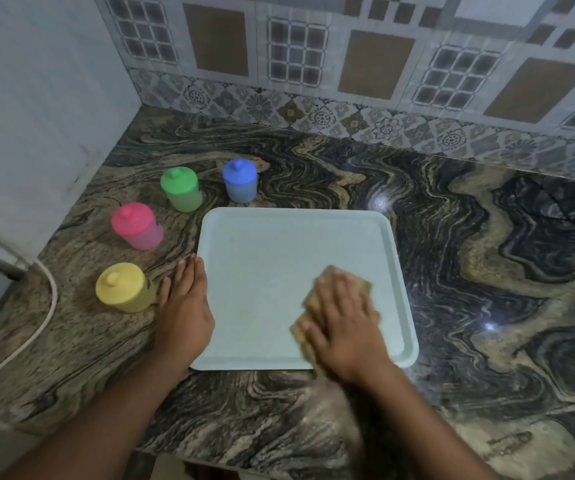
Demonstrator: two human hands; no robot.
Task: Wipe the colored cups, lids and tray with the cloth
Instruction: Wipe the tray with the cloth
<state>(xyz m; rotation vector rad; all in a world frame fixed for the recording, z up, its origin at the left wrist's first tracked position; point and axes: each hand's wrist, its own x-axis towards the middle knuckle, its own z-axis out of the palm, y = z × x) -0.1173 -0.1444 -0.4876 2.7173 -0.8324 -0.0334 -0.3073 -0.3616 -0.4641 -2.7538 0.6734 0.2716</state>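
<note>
Both hands work at the pale tray (279,244), which lies flat on the swirl-patterned counter (469,278). The left hand (184,306) lies flat with straight fingers against the tray's left rim and grasps nothing, most likely to brace the tray so it does not slide. The right hand (343,323) lies flat and spread on the tan cloth (362,285), pressing it onto the near right part of the tray floor without curling around it. Its blur suggests a wiping stroke. Four lidded cups stand on the counter left of the tray, apart from it: yellow cup (123,287) nearest, then pink cup (136,226), green cup (180,190) and blue cup (240,183) farthest, probably moved aside so the tray can be wiped.
</note>
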